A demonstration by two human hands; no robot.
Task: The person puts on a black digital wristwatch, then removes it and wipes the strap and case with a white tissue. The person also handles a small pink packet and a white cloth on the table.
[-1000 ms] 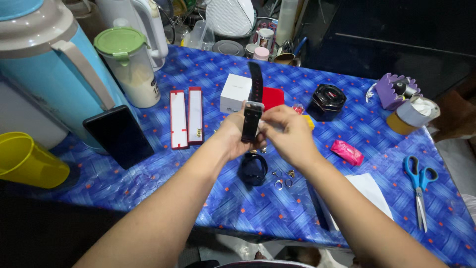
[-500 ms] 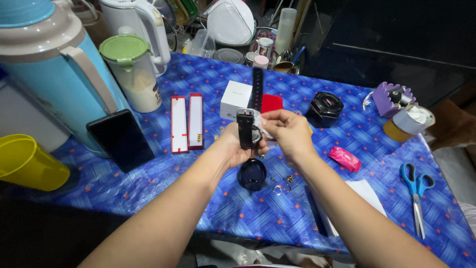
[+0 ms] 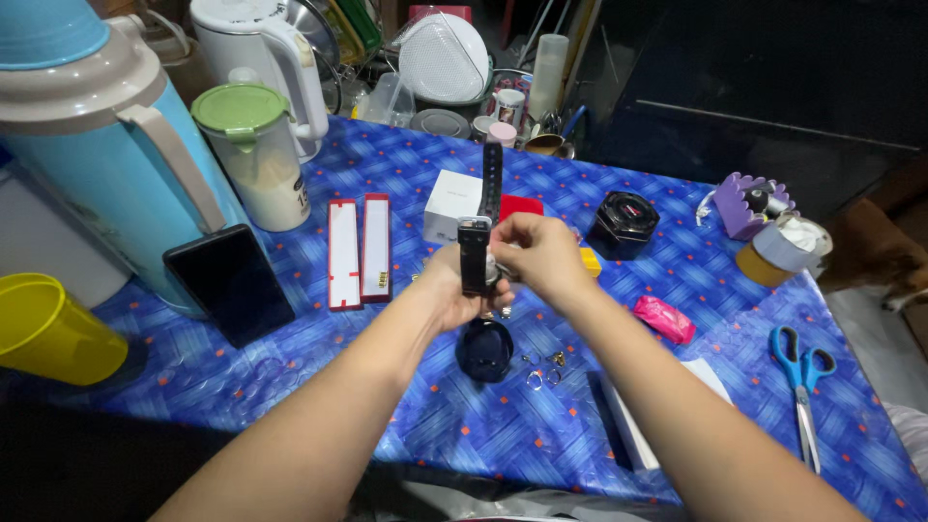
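Left hand (image 3: pixel 454 290) grips the black wristwatch with its long dark strap (image 3: pixel 476 253) upright above the middle of the blue woven-pattern bench (image 3: pixel 406 425), while the right hand (image 3: pixel 536 253) pinches at the watch case from three o'clock. Directly below, at six o'clock, sit a dark round watch body (image 3: pixel 484 350) and small metal rings (image 3: pixel 541 369). If either pinch slackens, the watch could drop onto these loose bits and scatter them toward the bench edge; the upright strap could also flop over and twist the watch in the grip
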